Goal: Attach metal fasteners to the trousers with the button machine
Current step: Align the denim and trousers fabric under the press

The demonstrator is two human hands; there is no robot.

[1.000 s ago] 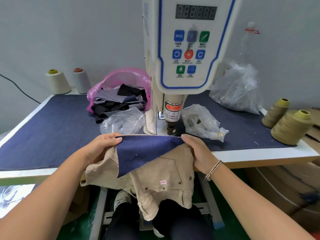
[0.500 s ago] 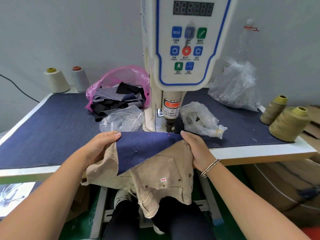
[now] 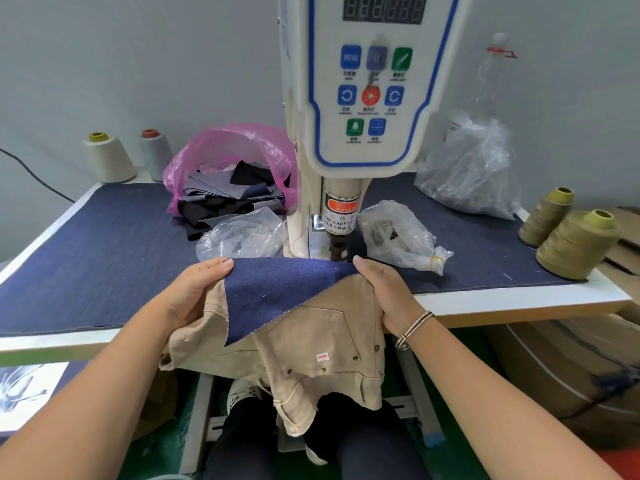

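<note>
A pair of beige trousers (image 3: 322, 344) is held at the front edge of the table (image 3: 519, 299), hanging down over the lap, with a dark blue cloth patch (image 3: 277, 292) laid over the upper part. The left edge of patch and trousers is pinched by the left hand (image 3: 194, 292), thumb on top. The right edge is gripped by the right hand (image 3: 388, 292), fingers curled under the fabric. The far edge of the patch is placed just under the button machine (image 3: 363, 98), beside its punch (image 3: 338, 249). Small dark metal fasteners (image 3: 355, 357) are seen already set near the pocket. Clear plastic bags (image 3: 398, 233) are noted on either side of the machine, thread cones (image 3: 575, 242) at the right edge.
</note>
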